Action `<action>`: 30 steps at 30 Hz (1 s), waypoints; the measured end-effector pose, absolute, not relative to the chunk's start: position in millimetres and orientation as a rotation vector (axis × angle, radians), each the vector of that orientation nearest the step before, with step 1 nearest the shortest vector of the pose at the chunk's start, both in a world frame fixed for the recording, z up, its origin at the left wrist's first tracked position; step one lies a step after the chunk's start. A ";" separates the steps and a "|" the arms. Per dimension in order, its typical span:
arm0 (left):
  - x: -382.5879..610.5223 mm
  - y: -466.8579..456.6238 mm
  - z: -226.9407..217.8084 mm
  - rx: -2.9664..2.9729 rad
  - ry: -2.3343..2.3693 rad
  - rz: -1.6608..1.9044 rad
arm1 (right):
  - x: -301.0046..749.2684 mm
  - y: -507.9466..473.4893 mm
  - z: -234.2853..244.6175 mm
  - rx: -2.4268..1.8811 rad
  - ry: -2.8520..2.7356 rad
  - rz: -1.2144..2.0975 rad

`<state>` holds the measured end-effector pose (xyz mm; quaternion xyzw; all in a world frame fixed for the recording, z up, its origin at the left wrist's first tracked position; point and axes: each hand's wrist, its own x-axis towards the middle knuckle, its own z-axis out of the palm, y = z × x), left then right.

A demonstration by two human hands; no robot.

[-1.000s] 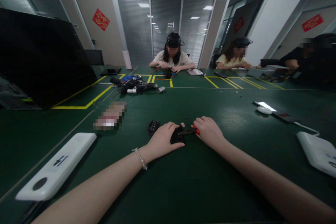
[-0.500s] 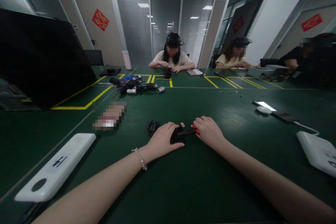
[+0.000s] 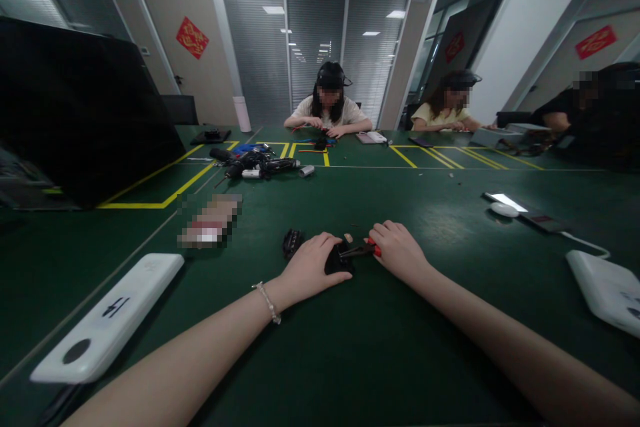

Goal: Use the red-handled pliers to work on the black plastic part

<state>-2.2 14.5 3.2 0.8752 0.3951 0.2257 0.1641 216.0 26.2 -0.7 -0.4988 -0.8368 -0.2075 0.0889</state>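
My left hand (image 3: 313,265) is curled around a small black part (image 3: 336,263) on the green table, thumb along its near side. What kind of part it is I cannot make out. Closed around the red handles of a pair of pliers (image 3: 359,251) is my right hand (image 3: 399,248); the dark jaws point left and reach the black part. Just left of my left hand lies another black piece (image 3: 292,242), partly covered by the fingers. A small pale scrap (image 3: 349,238) rests beyond the pliers, between my two hands.
White power banks lie at the left (image 3: 113,317) and right (image 3: 603,287). A white mouse (image 3: 504,210) sits near a lit phone (image 3: 505,200). Tangled black tools and cables (image 3: 255,163) lie farther off. A big black screen (image 3: 75,113) stands left. Several people sit across the table (image 3: 480,360).
Almost nothing differs. Both hands, the pliers and the black part keep their places; the whole view has shifted very slightly.
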 end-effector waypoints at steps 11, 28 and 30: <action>-2.3 13.4 6.1 2.481 1.132 0.619 | 216.0 25.6 -1.2 -1.502 -2.504 -0.606; -2.0 15.0 3.4 2.500 1.109 0.656 | 215.4 24.9 0.8 -1.496 -2.506 -0.575; -2.3 15.3 2.9 2.495 1.107 0.657 | 215.6 24.9 0.7 -1.491 -2.505 -0.569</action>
